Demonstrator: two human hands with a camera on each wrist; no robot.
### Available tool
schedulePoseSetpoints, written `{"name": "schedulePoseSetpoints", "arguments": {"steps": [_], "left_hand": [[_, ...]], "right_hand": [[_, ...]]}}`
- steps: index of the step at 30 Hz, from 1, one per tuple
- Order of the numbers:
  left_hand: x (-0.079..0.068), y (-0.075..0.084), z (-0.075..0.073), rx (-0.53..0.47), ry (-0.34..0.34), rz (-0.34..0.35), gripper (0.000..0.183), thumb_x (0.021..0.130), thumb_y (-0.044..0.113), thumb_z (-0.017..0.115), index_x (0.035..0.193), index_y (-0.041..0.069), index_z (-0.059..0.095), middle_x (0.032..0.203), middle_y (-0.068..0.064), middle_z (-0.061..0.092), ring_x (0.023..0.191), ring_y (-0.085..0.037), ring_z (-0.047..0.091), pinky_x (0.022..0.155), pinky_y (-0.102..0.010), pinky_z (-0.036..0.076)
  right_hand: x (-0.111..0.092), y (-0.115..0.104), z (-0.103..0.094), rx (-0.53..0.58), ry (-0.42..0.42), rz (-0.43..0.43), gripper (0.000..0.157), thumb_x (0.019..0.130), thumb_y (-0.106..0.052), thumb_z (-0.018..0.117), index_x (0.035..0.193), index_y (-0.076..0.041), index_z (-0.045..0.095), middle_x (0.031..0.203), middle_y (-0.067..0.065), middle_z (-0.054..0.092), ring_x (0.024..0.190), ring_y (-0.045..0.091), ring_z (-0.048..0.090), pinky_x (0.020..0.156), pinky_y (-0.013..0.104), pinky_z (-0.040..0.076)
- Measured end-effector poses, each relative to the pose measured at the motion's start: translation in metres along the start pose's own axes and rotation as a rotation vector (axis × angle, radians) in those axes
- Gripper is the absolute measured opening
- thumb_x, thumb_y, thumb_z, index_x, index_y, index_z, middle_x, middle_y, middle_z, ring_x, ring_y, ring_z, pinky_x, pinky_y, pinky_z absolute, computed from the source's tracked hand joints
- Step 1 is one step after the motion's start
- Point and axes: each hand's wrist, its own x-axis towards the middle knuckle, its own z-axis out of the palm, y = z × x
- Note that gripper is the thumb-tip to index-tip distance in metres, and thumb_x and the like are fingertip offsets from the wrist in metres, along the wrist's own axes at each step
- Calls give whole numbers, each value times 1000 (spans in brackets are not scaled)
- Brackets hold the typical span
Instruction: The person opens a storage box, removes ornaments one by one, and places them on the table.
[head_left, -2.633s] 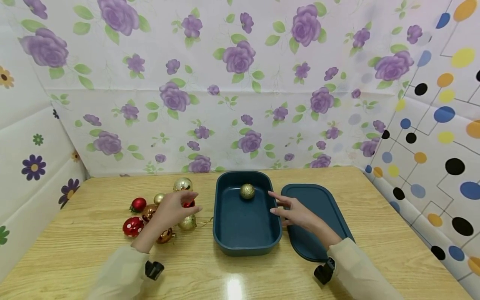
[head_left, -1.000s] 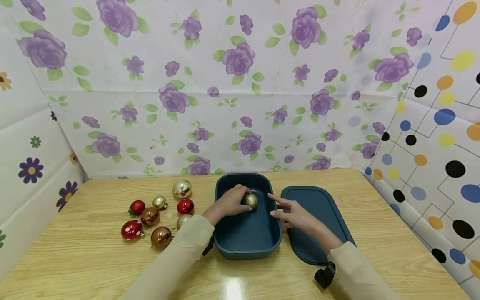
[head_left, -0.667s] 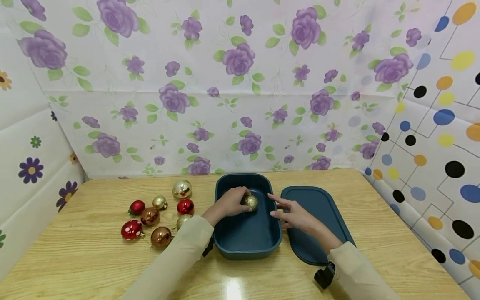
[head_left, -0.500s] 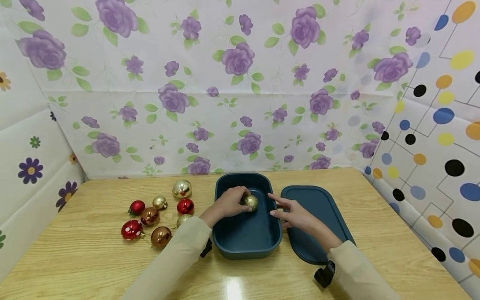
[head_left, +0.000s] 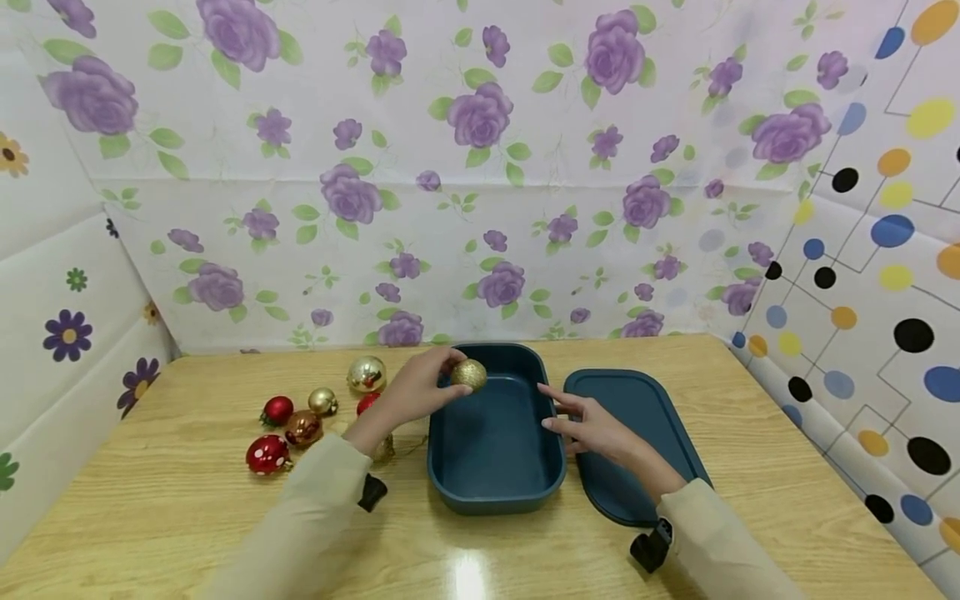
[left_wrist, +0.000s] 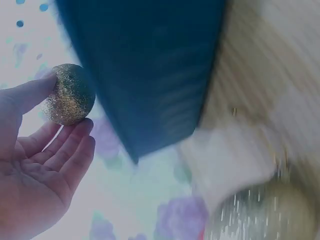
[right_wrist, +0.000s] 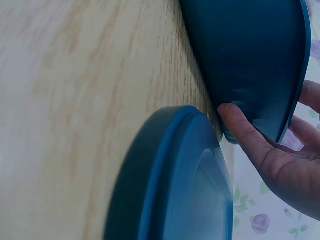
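Observation:
A gold glitter Christmas ball is held between the thumb and fingers of my left hand, above the left rim of a dark blue box. In the left wrist view the same glitter ball sits at the fingertips, beside the blurred box wall. No ornament shows on the box floor. My right hand rests against the box's right side, some fingertips over the rim. The right wrist view shows one finger against the outer wall, low down.
Left of the box lie several ornaments: a shiny gold ball, a small gold ball, a copper ball, a white-spotted red one and a small red one. My left arm hides others. The blue lid lies right of the box.
The glitter ball lay in the box; my left hand reached in, took hold of it, and has lifted it up and leftward to the rim. My right hand stays in place.

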Motion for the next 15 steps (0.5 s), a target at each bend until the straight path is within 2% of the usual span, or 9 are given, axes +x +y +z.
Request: {"name": "schedulePoseSetpoints", "arguments": {"steps": [4, 9, 15], "left_hand": [[-10, -7, -22, -17, 60, -4, 42, 83, 19, 68, 118, 1, 54, 107, -12, 60, 95, -25, 58, 83, -42, 48], [-25, -21, -47, -1, 130, -41, 41, 83, 17, 68, 117, -2, 53, 108, -16, 59, 96, -28, 59, 84, -44, 48], [-53, -37, -75, -9, 172, -167, 45, 84, 19, 66, 119, -5, 51, 111, -21, 58, 100, -34, 57, 87, -45, 47]], "right_hand": [[0, 0, -1, -5, 5, -2, 65, 89, -29, 59, 145, -24, 27, 144, 29, 19, 124, 39, 38, 73, 38, 53], [-1, 0, 0, -7, 11, 0, 65, 89, -28, 59, 145, -24, 27, 144, 29, 20, 124, 38, 38, 73, 38, 53], [0, 0, 0, -14, 4, -9, 66, 88, -30, 59, 145, -23, 27, 144, 29, 20, 122, 37, 41, 71, 39, 52]]}}
